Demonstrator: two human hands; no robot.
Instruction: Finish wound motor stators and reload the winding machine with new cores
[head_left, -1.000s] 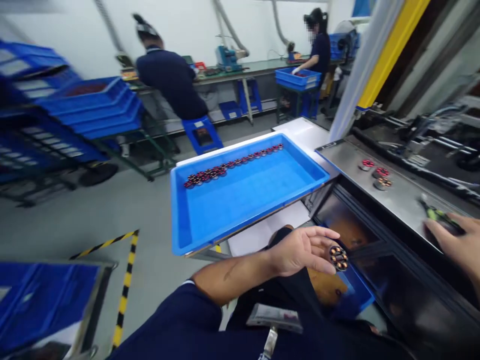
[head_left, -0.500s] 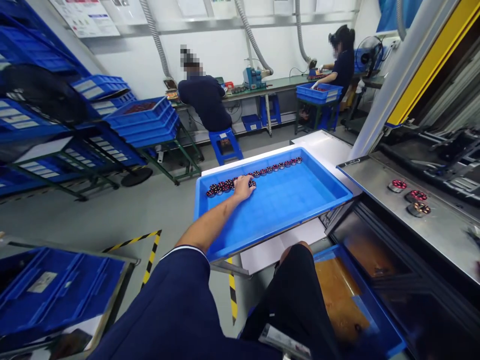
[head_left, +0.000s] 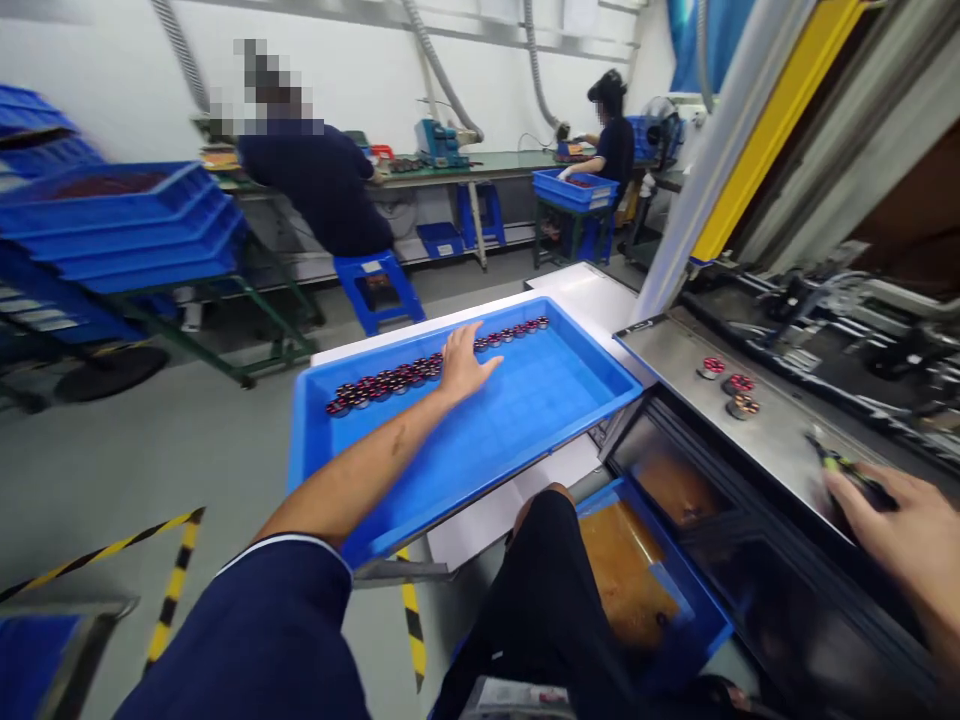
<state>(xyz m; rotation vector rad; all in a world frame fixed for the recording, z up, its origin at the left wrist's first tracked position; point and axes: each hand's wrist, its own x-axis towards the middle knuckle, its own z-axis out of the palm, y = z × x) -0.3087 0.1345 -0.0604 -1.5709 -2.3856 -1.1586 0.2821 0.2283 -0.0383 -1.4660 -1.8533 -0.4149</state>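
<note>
My left hand [head_left: 463, 368] is over the far side of a blue plastic tray [head_left: 480, 455], thumb out and fingers apart, with nothing seen in it. Beside and partly beneath it, a row of small round motor stators [head_left: 386, 383] with red and dark windings runs along the tray's far wall. The row is doubled toward the left and single toward the right. At the right, my right hand [head_left: 900, 510] grips pliers [head_left: 847, 468] with green and black handles, their jaws pointing left over a metal table. Three loose stators [head_left: 739, 384] sit on that table, beyond the jaws.
The metal table [head_left: 675, 350] adjoins a machine with a yellow post [head_left: 776, 130]. Below it is a blue bin [head_left: 694, 640] with brown sheet material. Two co-workers [head_left: 315, 185] sit at a far bench [head_left: 495, 165]. Stacked blue trays [head_left: 142, 235] stand at left.
My left hand has opened and lifted from the stators, with more showing in the doubled row. My right hand with the pliers has come into view. The view has turned right.
</note>
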